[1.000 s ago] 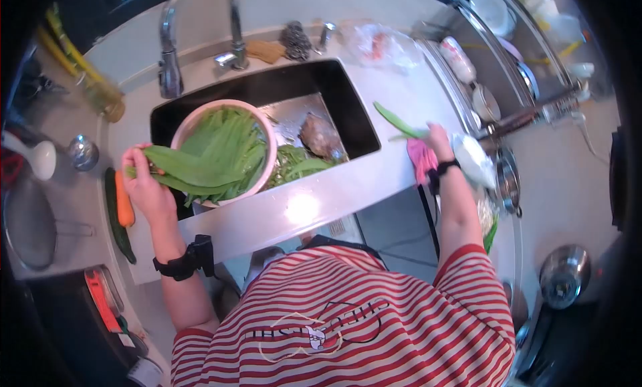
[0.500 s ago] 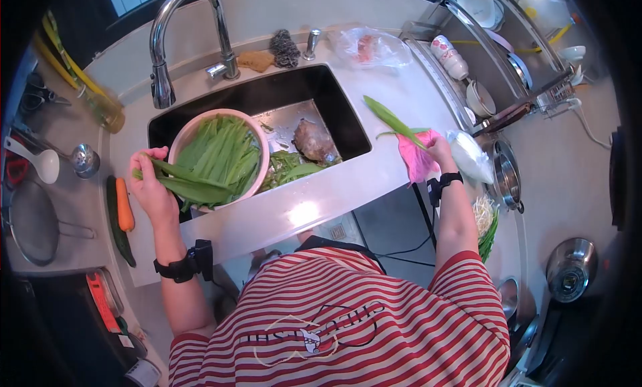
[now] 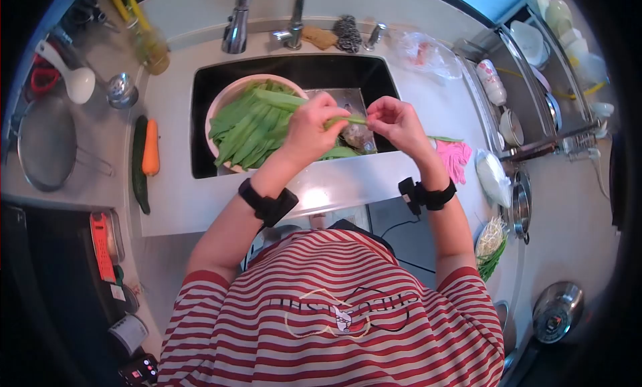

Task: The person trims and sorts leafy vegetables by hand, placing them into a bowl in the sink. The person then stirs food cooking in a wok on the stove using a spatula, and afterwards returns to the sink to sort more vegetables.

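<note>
Over the sink (image 3: 200, 113), my left hand (image 3: 313, 129) is closed on green leaves (image 3: 277, 101), whose pale stem end points right. At that stem end my right hand (image 3: 396, 125) pinches with thumb and forefinger. Beneath and left of my left hand, a pink basin (image 3: 212, 109) full of long green leaves stands in the sink. A brownish lump (image 3: 358, 138) lies in the sink below my hands, partly hidden by them, with loose greens (image 3: 340, 153) beside it.
A faucet (image 3: 294, 26) rises behind the sink. Left are a carrot (image 3: 151, 147), a cucumber (image 3: 139, 166) and a strainer (image 3: 48, 143). Right are a pink cloth (image 3: 456, 158), a white bag (image 3: 493, 178), sprouts (image 3: 493, 238) and a dish rack (image 3: 511, 72).
My right hand has come from the pink cloth on the right to the middle, over the sink. My left hand has moved right with the leaves, and the view has shifted.
</note>
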A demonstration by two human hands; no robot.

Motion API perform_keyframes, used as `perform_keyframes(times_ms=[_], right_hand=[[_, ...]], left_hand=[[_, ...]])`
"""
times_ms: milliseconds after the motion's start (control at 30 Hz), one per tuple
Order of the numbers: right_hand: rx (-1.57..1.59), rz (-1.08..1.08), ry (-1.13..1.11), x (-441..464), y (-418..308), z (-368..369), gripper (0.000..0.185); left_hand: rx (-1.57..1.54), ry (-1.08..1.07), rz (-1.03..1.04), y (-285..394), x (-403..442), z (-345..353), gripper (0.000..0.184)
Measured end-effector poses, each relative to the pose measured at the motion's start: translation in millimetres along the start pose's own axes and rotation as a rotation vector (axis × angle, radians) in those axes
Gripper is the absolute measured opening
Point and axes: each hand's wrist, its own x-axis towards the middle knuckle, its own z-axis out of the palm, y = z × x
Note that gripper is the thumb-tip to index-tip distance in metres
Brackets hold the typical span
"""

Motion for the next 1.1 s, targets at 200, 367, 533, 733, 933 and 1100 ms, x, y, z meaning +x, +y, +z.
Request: perform_keyframes(times_ms=[200, 367, 533, 733, 933, 1100], right_hand=[[0.244, -0.029, -0.068, 3, -19, 42, 0.009], [0.812, 0.114, -0.061, 8, -24, 66, 0.01], [0.524, 0.013, -0.019, 23, -25, 67, 0.01], [0.314, 0.139, -0.06, 21, -7, 58, 0.008], [-0.111, 0.191, -0.012, 19, 54, 27, 0.005], [-0.884, 0.28, 0.016, 15, 86, -4, 0.011]], left_hand=[[0.03, -0.028, 0.024, -17, -12, -20, 0.012], [-0.252, 0.074, 0.049, -14, -8, -21, 0.006], [-0.612, 0.284, -0.318, 1, -6, -26, 0.005], [-0.574, 0.286, -0.371, -11, 2, -47, 0.007], [-0.605, 0.532, -0.426, -30, 7, -80, 0.01], [-0.632, 0.785, -0.399, -48, 11, -125, 0.008]])
